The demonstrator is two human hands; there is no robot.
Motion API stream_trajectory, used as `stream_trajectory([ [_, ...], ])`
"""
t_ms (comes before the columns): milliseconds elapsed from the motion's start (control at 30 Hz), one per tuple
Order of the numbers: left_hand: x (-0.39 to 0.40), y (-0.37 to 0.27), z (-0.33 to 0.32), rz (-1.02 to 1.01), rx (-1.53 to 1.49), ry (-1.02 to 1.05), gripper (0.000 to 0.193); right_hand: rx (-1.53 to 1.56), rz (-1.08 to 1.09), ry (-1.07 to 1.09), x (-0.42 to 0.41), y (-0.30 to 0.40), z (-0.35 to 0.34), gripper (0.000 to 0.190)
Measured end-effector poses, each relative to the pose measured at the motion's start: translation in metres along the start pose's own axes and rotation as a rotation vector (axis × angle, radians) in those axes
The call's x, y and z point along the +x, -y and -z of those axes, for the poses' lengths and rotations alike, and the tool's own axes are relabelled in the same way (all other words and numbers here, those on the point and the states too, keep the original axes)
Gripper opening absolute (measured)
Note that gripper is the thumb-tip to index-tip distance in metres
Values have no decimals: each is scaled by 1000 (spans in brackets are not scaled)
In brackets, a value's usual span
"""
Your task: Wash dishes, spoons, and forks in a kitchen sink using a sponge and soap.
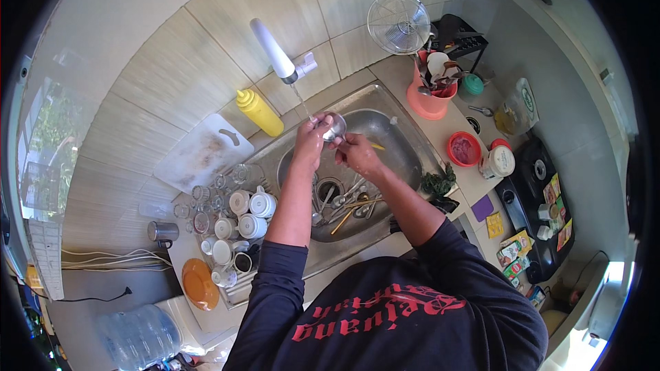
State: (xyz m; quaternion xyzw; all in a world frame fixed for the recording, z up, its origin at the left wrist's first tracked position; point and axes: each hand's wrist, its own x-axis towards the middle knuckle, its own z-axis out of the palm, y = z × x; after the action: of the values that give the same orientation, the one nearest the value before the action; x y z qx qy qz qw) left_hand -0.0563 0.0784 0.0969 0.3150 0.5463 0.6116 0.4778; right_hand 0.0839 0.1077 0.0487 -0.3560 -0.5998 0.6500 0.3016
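Observation:
Over the sink, my left hand (309,139) grips the rim of a small round metal vessel (336,128), perhaps a ladle or bowl. My right hand (360,154) holds its lower edge with the fingertips. A thin stream of water falls from the white faucet (276,51) onto or beside my left fingers. Beneath my hands is the stainless-steel sink basin (399,165). Several spoons and other cutlery (356,201) lie in it around the drain (330,186), some with yellow handles.
White mugs (252,225) and glasses (201,221) crowd the left drainboard. Behind them lean a cutting board (203,152) and a yellow squeeze bottle (260,113). A pink utensil holder (428,98), a red bowl (464,149) and leafy greens (438,183) stand right, before a black stove (536,206).

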Motion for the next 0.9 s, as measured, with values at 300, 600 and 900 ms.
stream_trajectory([
  [300,-23,-12,-19,-84,76,-49,23,-52,110,83,-2,3,10,26],
  [600,-9,-53,-15,-5,453,196,21,323,-242,204,-24,38,7,25],
  [900,-125,-119,-16,-580,315,40,13,-550,392,279,-87,172,17,18],
])
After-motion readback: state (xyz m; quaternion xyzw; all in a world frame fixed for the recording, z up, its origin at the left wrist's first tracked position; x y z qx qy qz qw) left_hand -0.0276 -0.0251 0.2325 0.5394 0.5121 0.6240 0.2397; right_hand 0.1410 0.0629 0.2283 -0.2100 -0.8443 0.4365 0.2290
